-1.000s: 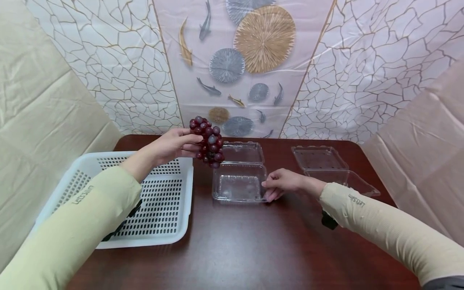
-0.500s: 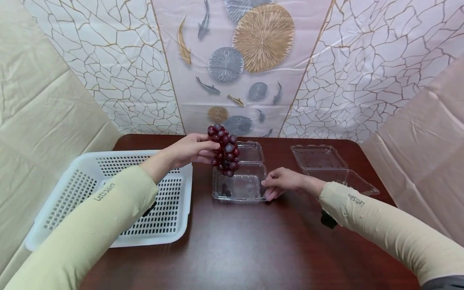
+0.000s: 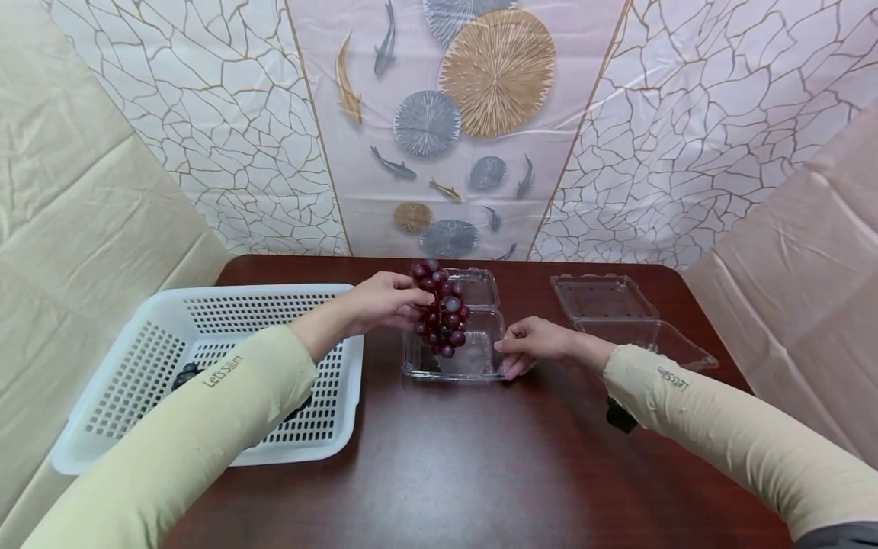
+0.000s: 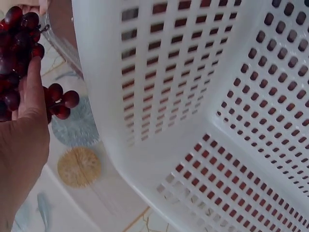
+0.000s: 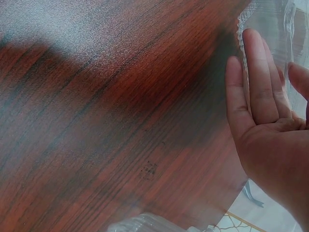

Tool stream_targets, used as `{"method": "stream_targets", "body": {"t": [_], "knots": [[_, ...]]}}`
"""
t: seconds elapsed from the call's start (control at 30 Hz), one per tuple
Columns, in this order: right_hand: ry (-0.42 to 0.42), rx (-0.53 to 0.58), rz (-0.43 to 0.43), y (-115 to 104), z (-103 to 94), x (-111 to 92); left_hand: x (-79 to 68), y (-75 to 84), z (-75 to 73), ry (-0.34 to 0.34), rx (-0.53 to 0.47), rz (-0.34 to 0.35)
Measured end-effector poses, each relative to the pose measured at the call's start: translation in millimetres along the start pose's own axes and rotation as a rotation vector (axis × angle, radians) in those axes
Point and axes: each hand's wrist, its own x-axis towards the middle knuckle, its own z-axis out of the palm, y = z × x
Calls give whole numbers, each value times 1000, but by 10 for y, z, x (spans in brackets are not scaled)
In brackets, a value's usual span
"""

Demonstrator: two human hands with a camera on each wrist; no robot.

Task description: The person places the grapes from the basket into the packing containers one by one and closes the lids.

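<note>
My left hand (image 3: 387, 299) grips a bunch of dark red grapes (image 3: 449, 309) between thumb and fingers, above a clear plastic clamshell container (image 3: 439, 375). This container lies opened out, its lid folded back toward the wall. At its right side, my right hand (image 3: 528, 345) pinches the rim. From the right wrist, extended fingers (image 5: 260, 77) lie along the container's outer wall, with the thumb on the other side of the edge. The left wrist view has the grapes (image 4: 17, 63) beside the basket's outer side, with a few hanging below the hand.
A white perforated basket (image 3: 353, 366) stands on the left, partly covered by my left sleeve. In it shows a small cluster of dark round things (image 3: 185, 375). Another opened clear clamshell (image 3: 604, 297) lies at the right on the dark wooden table (image 3: 439, 473).
My left hand has carried the grapes rightward and down, from beside the basket to over the container. The right hand has stayed at the container's rim.
</note>
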Motion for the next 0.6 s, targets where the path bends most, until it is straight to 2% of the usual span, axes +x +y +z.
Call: {"method": "stream_targets", "body": {"t": [0.37, 0.6], "knots": [[-1, -19, -10, -14, 9, -4, 36, -150, 305, 143, -30, -8], [-4, -29, -21, -12, 9, -1, 37, -232, 478, 257, 3, -13]]}}
